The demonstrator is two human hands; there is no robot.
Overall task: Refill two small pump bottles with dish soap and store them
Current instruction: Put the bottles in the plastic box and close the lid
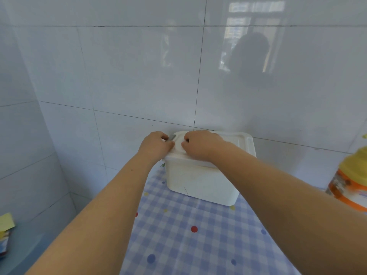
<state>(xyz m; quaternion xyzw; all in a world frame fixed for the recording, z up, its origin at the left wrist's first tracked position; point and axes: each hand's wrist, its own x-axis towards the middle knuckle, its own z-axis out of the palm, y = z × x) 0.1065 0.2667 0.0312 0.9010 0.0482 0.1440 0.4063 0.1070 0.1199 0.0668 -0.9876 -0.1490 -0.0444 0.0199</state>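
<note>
The white box point(200, 183) stands shut at the back edge of the counter point(188, 235), close against the tiled wall point(119, 76), its lid point(228, 138) on. Our left hand point(156, 144) curls its fingers round the lid's left end, by a grey clip point(171, 137). Our right hand point(200, 144) lies just beside it on top of the lid, fingers curled under; we cannot tell whether it grips or only presses. A yellow and orange jug point(351, 179) stands at the counter's right edge, well apart from the box. A checked, dotted cloth covers the counter.
</note>
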